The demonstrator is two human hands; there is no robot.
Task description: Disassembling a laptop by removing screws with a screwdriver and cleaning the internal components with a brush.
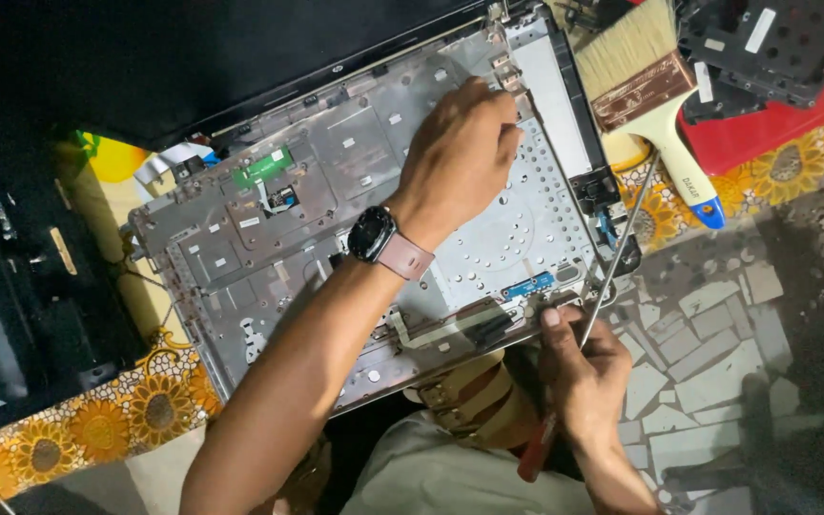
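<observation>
An opened laptop chassis, its silver metal frame bare, lies on a sunflower-patterned cloth. My left hand, with a dark watch on the wrist, reaches across it. Its fingers curl down onto the frame's upper right corner beside the hinge, and the fingertips are hidden. My right hand is at the chassis's near right corner and grips a long screwdriver. The red handle points down towards my lap. The thin shaft runs up along the chassis's right edge.
The black laptop lid lies open at the back. A wide paintbrush with a cream handle rests at the upper right beside a red tray holding a black panel. A dark case stands at the left. Mosaic floor shows on the right.
</observation>
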